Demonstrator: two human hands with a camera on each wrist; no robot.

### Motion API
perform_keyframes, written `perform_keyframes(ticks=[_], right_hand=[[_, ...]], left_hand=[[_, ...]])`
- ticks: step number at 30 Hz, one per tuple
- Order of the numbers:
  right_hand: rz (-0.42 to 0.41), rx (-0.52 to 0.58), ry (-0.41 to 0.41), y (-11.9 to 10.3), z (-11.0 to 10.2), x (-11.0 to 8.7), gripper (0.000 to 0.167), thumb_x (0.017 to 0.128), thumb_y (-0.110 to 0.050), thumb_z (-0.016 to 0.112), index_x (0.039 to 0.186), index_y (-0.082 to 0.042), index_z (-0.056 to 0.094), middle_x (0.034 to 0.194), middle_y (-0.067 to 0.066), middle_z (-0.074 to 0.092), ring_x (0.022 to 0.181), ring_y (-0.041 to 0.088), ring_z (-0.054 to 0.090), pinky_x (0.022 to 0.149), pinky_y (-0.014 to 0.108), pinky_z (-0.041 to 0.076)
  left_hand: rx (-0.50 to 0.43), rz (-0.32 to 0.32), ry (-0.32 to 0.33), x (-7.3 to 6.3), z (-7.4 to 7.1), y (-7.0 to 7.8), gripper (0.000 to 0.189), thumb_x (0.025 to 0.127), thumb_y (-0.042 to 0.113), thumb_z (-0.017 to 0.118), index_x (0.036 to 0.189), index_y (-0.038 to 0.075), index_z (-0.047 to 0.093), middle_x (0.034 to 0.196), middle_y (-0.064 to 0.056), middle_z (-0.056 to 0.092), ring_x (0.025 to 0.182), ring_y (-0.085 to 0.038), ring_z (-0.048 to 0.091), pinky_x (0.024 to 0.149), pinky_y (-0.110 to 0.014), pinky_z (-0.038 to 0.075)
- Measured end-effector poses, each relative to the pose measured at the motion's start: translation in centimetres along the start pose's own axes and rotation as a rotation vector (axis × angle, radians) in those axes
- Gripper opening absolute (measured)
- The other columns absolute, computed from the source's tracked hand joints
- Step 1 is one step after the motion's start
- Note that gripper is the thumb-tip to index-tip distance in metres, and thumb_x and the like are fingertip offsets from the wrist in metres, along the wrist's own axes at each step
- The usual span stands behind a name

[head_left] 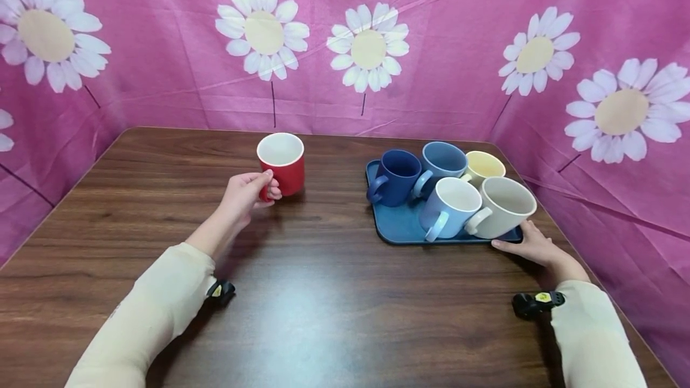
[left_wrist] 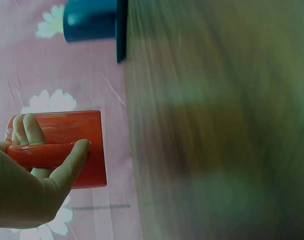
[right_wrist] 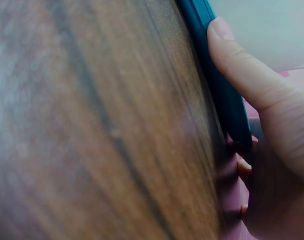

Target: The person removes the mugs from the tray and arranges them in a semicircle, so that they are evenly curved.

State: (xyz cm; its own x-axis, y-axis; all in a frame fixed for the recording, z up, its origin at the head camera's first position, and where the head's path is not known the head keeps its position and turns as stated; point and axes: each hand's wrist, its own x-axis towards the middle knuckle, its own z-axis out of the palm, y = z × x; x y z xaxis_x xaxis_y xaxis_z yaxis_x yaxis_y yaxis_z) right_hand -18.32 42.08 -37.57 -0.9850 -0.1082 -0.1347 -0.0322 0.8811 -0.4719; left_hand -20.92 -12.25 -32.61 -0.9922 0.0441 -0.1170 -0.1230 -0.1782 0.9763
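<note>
A red mug [head_left: 290,176] with a white inside is upright at the left of centre. My left hand [head_left: 249,194] grips it by the handle; in the left wrist view its base stands a little off the table. My right hand [head_left: 533,245] holds the near right corner of a dark blue tray [head_left: 396,229]. In the right wrist view the thumb [right_wrist: 242,67] presses on the tray's edge, and the other fingers are partly hidden. On the tray stand several mugs: navy [head_left: 399,181], slate blue [head_left: 444,161], yellow [head_left: 485,166], light blue [head_left: 450,211] and off-white [head_left: 504,208].
The brown wooden table [head_left: 334,316] extends in front of both arms. A pink cloth [head_left: 318,106] with large white daisies hangs round its back and sides. The tray lies close to the table's right edge.
</note>
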Motion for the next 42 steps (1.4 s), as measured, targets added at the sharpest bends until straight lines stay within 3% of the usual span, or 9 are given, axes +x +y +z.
perform_keyframes(ticks=[10, 19, 27, 35, 39, 42], right_hand=[[0.001, -0.01, -0.012, 0.0, -0.1, 0.1, 0.088, 0.078, -0.036, 0.06, 0.133, 0.005, 0.005, 0.123, 0.044, 0.013, 0.113, 0.057, 0.008, 0.072, 0.075, 0.004], [-0.011, 0.003, -0.002, 0.2, -0.2, 0.1, 0.088, 0.078, -0.035, 0.061, 0.134, 0.002, 0.004, 0.125, 0.043, 0.011, 0.115, 0.056, 0.003, 0.072, 0.075, 0.001], [-0.001, 0.005, -0.015, 0.1, 0.0, 0.0, 0.089, 0.078, -0.037, 0.06, 0.134, 0.002, 0.002, 0.126, 0.042, 0.01, 0.116, 0.055, -0.001, 0.072, 0.074, 0.0], [-0.018, 0.001, -0.003, 0.1, -0.1, -0.1, 0.087, 0.077, -0.035, 0.06, 0.133, 0.003, 0.006, 0.123, 0.043, 0.013, 0.114, 0.057, 0.006, 0.071, 0.075, 0.002], [-0.013, 0.007, -0.003, 0.3, -0.1, 0.0, 0.087, 0.078, -0.035, 0.06, 0.133, 0.005, 0.006, 0.122, 0.045, 0.014, 0.114, 0.056, 0.004, 0.072, 0.074, 0.002], [-0.011, 0.013, 0.0, 0.5, 0.0, 0.0, 0.087, 0.077, -0.035, 0.06, 0.132, 0.006, 0.007, 0.121, 0.046, 0.014, 0.115, 0.056, 0.002, 0.073, 0.074, 0.001]], left_hand=[[-0.047, -0.017, 0.074, 3.1, -1.7, 1.2, 0.03, 0.09, 0.015, 0.046, 0.063, 0.009, 0.058, 0.053, 0.0, 0.058, 0.053, -0.009, 0.058, 0.052, -0.025, 0.047], [-0.074, -0.02, 0.101, 5.8, -3.1, 2.0, 0.03, 0.09, 0.015, 0.045, 0.064, 0.008, 0.058, 0.054, 0.0, 0.058, 0.053, -0.01, 0.058, 0.051, -0.026, 0.047], [-0.087, -0.068, 0.148, 7.7, -3.6, 2.0, 0.03, 0.09, 0.017, 0.045, 0.065, 0.007, 0.057, 0.054, -0.001, 0.058, 0.053, -0.01, 0.058, 0.051, -0.026, 0.046], [-0.085, -0.075, 0.19, 9.2, -3.7, 1.5, 0.028, 0.091, 0.018, 0.044, 0.067, 0.007, 0.055, 0.053, -0.001, 0.057, 0.053, -0.009, 0.058, 0.05, -0.026, 0.045], [-0.056, -0.066, 0.219, 10.1, -3.8, 1.5, 0.028, 0.09, 0.019, 0.045, 0.068, 0.007, 0.055, 0.053, 0.0, 0.057, 0.053, -0.009, 0.058, 0.053, -0.029, 0.044], [-0.026, -0.066, 0.24, 10.8, -4.0, 1.6, 0.029, 0.091, 0.021, 0.044, 0.068, 0.007, 0.055, 0.052, 0.0, 0.056, 0.053, -0.009, 0.057, 0.064, -0.035, 0.043]])
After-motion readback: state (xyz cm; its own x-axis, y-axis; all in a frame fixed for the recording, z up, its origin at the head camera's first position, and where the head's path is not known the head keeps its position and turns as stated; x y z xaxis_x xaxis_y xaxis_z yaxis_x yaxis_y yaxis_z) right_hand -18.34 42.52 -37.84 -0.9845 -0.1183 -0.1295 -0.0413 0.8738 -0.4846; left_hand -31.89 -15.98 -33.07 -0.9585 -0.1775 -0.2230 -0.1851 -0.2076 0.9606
